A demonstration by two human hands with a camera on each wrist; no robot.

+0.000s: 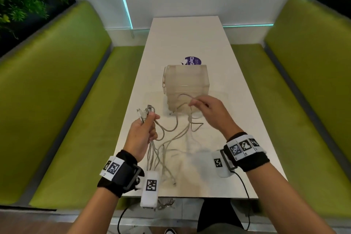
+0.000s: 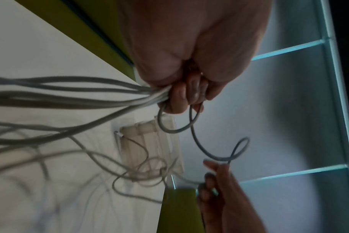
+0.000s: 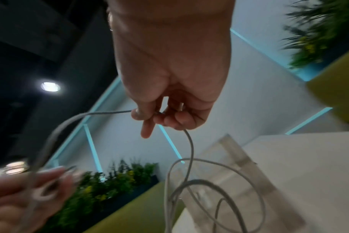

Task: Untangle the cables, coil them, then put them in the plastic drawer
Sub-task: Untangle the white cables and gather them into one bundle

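Several pale grey cables [image 1: 171, 138] trail in a tangle over the white table [image 1: 237, 167]. My left hand [image 1: 145, 129] grips a bunch of them [image 2: 102, 93] above the table's left side, their plug ends sticking up past the fist. My right hand [image 1: 207, 112] is raised to the right and pinches one cable strand [image 3: 189, 145] between thumb and fingers [image 3: 145, 116]. That strand loops between both hands [image 2: 215, 151]. Just beyond my right hand stands the clear plastic drawer unit [image 1: 187, 83], its drawers closed as far as I can see.
Green bench seats [image 1: 66, 110] flank the narrow table on both sides. A purple round sticker [image 1: 192, 61] lies behind the drawer unit. Some cable ends hang over the table's near edge [image 1: 165, 202]. A white wall with cyan light strips closes the far end.
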